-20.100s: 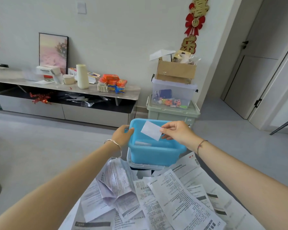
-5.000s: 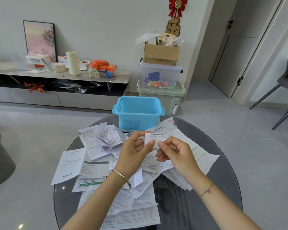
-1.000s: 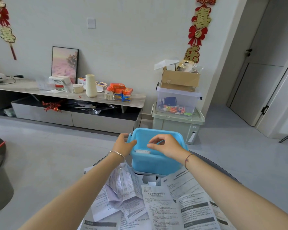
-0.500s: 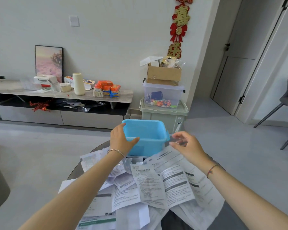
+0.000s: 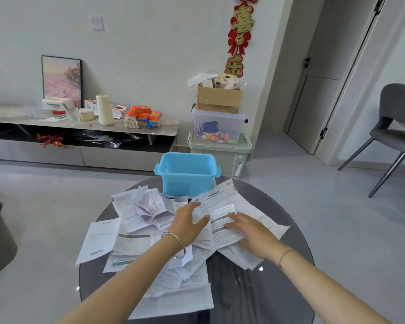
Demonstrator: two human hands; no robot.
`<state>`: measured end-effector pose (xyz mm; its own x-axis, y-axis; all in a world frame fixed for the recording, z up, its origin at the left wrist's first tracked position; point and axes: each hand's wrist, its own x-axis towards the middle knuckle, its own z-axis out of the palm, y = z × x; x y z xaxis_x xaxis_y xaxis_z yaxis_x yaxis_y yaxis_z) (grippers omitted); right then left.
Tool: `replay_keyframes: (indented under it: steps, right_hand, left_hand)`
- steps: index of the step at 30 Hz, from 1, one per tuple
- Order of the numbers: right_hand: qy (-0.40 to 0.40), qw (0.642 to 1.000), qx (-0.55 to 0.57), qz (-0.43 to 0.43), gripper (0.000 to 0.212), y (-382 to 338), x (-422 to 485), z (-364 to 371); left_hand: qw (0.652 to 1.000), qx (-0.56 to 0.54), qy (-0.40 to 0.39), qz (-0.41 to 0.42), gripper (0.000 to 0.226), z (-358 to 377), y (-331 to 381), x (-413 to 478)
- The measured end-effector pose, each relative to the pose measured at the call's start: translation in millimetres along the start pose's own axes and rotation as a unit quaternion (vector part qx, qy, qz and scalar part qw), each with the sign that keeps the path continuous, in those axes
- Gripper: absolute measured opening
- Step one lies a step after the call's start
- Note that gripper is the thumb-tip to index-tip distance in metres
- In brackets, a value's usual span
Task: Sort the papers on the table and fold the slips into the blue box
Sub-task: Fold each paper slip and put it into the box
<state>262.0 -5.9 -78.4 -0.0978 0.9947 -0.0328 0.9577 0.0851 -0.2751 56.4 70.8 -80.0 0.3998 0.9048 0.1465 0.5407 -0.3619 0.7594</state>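
Head view: the blue box (image 5: pixel 187 176) stands upright and open at the far edge of the round dark counter (image 5: pixel 243 298); its contents cannot be seen from this angle. The papers (image 5: pixel 131 244) lie in a loose overlapping heap across the middle and left of the counter, reaching up to the foot of the box; a crumpled sheet (image 5: pixel 150 204) sits just left of the box.

The left hand (image 5: pixel 187 226) lies palm down on the heap, fingers straight and spread, gripping nothing; the right hand (image 5: pixel 250 230) lies flat beside it, fingers extended onto a printed leaflet (image 5: pixel 222 224), likewise gripping nothing. Both hands touch paper only by pressing on it; the leaflet lies between them, on top of a larger sheet.

Step in hand, as judged: selection of the next slip from the heap; folding has not begun on this piece. Much of the heap is unsorted, so the task appears well short of completion.

Next move calls for: separating the leaflet from the sheets beneath it, pinching one edge to lift it clear; folding it small enough for the box opening; carrying it forward over the rim. Risk: neighbouring sheets may drag along or slide off the counter edge.
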Motion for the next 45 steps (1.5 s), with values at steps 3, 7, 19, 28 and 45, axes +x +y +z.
replay_keyframes:
  steps: [3,7,19,28,45]
  right_hand:
    - [0.105,0.99,0.089,0.042,0.045,-2.4,-4.2,-0.7]
    - [0.232,0.92,0.304,0.079,0.042,-12.8,-4.1,-15.6]
    - [0.125,0.661,0.728,0.128,0.035,-34.5,-6.8,-58.7]
    - [0.208,0.713,0.668,0.056,0.041,-50.8,-10.3,-109.2]
    - [0.268,0.739,0.618,0.007,0.028,-54.8,7.8,-167.1]
  left_hand:
    - [0.999,0.032,-0.037,-0.004,0.063,-1.6,-3.2,-16.0]
    - [0.989,0.119,-0.086,0.02,0.072,-7.8,-7.9,-25.8]
    - [0.979,0.104,-0.173,-0.034,0.069,-9.1,-2.2,-25.7]
    - [0.995,-0.073,-0.066,0.0,0.082,-15.5,23.7,-22.5]
    - [0.972,-0.223,0.001,0.078,0.022,-76.7,75.8,24.7]
